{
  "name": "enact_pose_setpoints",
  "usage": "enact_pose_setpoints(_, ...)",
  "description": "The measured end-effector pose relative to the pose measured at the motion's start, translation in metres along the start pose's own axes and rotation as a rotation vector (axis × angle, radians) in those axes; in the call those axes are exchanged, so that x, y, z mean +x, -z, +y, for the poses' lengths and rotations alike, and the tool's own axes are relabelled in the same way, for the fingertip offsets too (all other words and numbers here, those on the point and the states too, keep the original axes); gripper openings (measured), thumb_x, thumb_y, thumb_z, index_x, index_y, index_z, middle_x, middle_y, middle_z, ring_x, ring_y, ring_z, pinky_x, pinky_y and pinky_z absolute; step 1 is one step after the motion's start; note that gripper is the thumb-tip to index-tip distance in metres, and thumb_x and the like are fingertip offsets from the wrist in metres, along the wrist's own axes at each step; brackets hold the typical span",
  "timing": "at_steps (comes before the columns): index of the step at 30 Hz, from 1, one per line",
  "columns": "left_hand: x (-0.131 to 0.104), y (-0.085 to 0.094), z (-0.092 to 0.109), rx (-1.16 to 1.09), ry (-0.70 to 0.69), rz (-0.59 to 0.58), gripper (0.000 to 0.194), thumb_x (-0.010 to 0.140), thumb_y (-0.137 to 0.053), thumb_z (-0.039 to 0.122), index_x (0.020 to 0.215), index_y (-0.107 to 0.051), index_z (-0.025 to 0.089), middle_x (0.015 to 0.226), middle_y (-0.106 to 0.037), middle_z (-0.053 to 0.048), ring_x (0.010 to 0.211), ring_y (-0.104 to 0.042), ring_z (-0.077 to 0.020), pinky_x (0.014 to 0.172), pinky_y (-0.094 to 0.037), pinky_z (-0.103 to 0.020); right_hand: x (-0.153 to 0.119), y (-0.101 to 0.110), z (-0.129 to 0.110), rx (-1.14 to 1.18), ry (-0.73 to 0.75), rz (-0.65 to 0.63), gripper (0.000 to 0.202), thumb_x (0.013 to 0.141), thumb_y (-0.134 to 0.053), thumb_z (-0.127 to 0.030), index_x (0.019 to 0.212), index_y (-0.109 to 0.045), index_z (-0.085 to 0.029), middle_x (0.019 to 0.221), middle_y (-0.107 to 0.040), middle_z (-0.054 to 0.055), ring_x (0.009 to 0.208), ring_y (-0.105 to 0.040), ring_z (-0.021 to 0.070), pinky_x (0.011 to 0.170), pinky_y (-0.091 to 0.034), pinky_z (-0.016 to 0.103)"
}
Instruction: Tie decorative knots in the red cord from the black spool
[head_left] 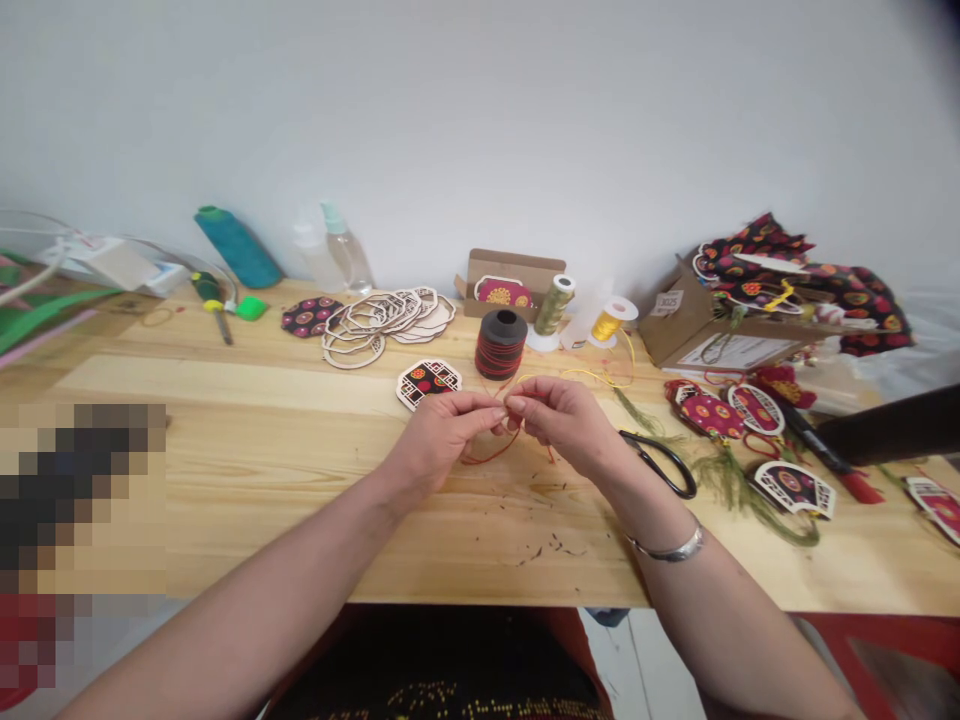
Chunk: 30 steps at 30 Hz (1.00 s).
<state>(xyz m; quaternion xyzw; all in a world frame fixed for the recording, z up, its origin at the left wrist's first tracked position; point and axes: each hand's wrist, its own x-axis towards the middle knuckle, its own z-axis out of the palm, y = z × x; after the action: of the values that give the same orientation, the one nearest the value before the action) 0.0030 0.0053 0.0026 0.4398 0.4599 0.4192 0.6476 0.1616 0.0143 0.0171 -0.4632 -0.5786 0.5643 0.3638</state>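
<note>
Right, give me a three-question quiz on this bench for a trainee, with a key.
1. True or false: a silver bracelet circles the right forearm.
2. Choose one: the cord looped under the left hand and right hand is A green, B red, C blue.
3. Name the pale-framed thing lying just beyond the left hand.

Key: 1. True. 2. B. 3. A dark patterned piece.
</note>
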Motion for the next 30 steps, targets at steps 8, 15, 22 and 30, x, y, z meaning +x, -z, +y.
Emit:
enact_pose_setpoints(8, 0.004, 0.000, 0.002, -0.004, -0.043, 0.157, 0.009, 0.066, -0.071, 0.025, 0.067, -0.073, 0.016, 0.061, -0.065, 0.000, 0.047, -0.044, -0.0054, 0.048, -0.032, -0.021, -0.004, 0.008, 0.003, -0.572, 0.184, 0.093, 0.028, 0.086, -0.052, -0.037, 0.071, -0.065, -0.017, 0.063, -0.062, -0.001, 0.058, -0.050, 0.0100, 0.056, -0.036, 0.023)
enact_pose_setpoints(15, 0.004, 0.000, 0.002, -0.083, -0.014, 0.197, 0.013, 0.064, -0.072, 0.025, 0.070, -0.073, 0.014, 0.053, -0.060, 0.002, 0.038, -0.031, -0.0021, 0.040, -0.023, -0.020, -0.017, -0.012, 0.000, -0.832, 0.340, 0.166, 0.022, 0.090, -0.048, -0.031, 0.085, -0.066, -0.019, 0.071, -0.068, 0.001, 0.057, -0.055, 0.0106, 0.054, -0.034, 0.023)
enact_pose_setpoints(22, 0.003, 0.002, 0.004, -0.229, 0.126, 0.119, 0.019, 0.063, -0.074, 0.028, 0.067, -0.068, 0.011, 0.040, -0.043, 0.007, 0.033, -0.021, 0.0001, 0.035, -0.011, -0.017, -0.025, -0.026, 0.010, -1.426, 0.829, 0.160, 0.022, 0.087, -0.039, -0.010, 0.079, -0.059, -0.013, 0.063, -0.061, 0.004, 0.053, -0.053, 0.0150, 0.048, -0.029, 0.029)
enact_pose_setpoints(30, 0.007, 0.005, 0.002, -0.429, 0.202, 0.025, 0.015, 0.061, -0.073, 0.016, 0.063, -0.060, 0.009, 0.056, -0.055, 0.002, 0.035, -0.024, 0.0024, 0.033, -0.010, -0.013, -0.028, -0.030, 0.007, -1.423, 0.987, -0.031, 0.025, 0.083, -0.040, -0.005, 0.069, -0.058, -0.014, 0.062, -0.058, 0.006, 0.056, -0.048, 0.0148, 0.050, -0.032, 0.030)
